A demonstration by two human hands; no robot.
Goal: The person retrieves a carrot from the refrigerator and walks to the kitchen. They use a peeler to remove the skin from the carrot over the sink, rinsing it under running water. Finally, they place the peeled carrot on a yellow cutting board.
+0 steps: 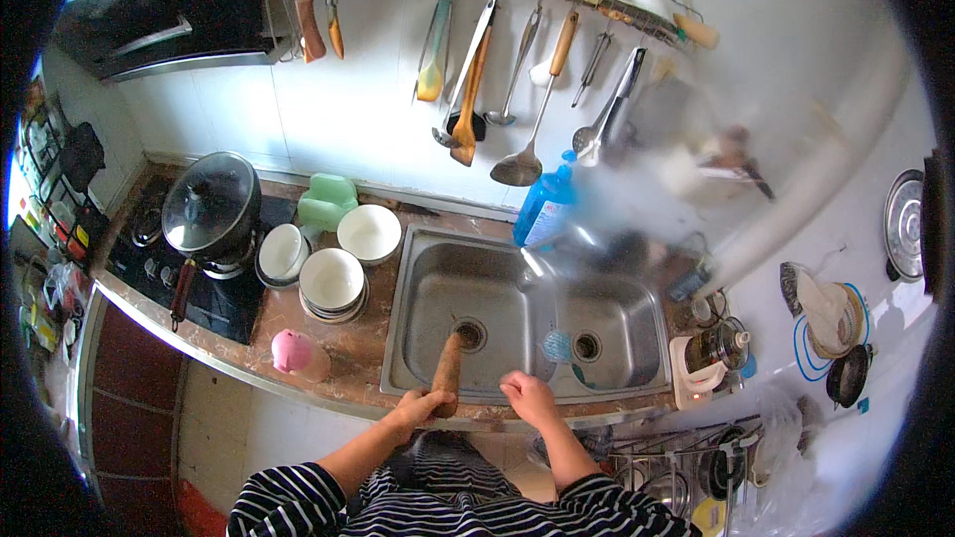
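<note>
My left hand (418,410) grips the thick near end of a long brown root vegetable (448,371) at the front rim of the steel double sink (395,328). The root tapers away from me, and its thin tip lies over the left basin's drain (471,334) in this view. To the right, my right hand (528,397) hovers by the front rim near the divider, apart from the root. Its fingers are curled, and whether anything small is inside them is hidden. A blue mesh scrubber (556,347) rests in the right basin, left of that drain.
Stacked white bowls (332,280), a pink-lidded container (291,350) and a lidded pan (211,201) on the cooktop stand left. Behind the faucet (533,262) is a blue pump bottle (545,205). An electric kettle (709,358) stands right. Utensils hang above; the upper right is blurred.
</note>
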